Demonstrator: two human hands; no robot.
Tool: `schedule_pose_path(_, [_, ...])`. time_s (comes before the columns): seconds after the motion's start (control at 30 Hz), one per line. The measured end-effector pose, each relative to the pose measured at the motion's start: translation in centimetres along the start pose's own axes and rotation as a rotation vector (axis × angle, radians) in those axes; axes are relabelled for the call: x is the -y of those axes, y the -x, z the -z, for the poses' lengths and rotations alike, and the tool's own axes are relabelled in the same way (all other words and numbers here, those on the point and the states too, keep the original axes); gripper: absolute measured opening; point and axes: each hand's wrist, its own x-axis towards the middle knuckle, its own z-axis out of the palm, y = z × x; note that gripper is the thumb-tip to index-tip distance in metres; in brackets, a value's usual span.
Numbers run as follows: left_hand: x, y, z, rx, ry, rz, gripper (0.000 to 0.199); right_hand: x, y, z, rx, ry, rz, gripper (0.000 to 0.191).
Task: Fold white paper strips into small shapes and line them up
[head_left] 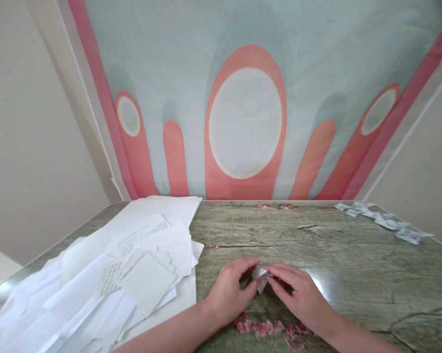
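Note:
A small piece of folded paper (pixel 259 272) is held just above the table in front of me, pale with greyish marks. The thumb and forefinger of my left hand (pixel 228 285) pinch its left side. From the right, the fingertips of my right hand (pixel 302 294) grip its other edge. Both hands are closed on it, and their fingers cover parts of its outline. Left of my hands lies a large heap of white paper sheets (pixel 173 245), some printed with text. Squarish paper pieces (pixel 147 279) rest on top of that heap.
Several small folded paper pieces (pixel 388 223) lie in a row at the table's far right. The wood-patterned table (pixel 243 230) has pink blossom prints (pixel 259 327) and meets a panel (pixel 191 63) with coral shapes at its back edge.

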Motion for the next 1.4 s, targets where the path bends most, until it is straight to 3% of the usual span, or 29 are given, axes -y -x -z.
schedule_pose_path(0.2, [0.0, -0.2, 0.2, 0.028, -0.138, -0.031, 0.034, -0.8, 0.1, -0.1, -0.003, 0.182, 0.108, 0.026])
schedule_pose_path(0.53, [0.1, 0.1, 0.4, 0.117, -0.326, -0.099, 0.032, -1.0, 0.5, -0.3, 0.08, 0.386, 0.141, 0.022])
schedule_pose_path(0.83, [-0.5, 0.6, 1.3, 0.201, -0.49, -0.144, 0.037, -0.3, 0.4, 0.1, 0.164, 0.453, 0.176, 0.024])
schedule_pose_path(1.4, [-1.5, 0.7, 1.3, 0.289, -0.733, -0.194, 0.05, -0.2, 0.7, -0.2, 0.188, 0.508, 0.189, 0.023])
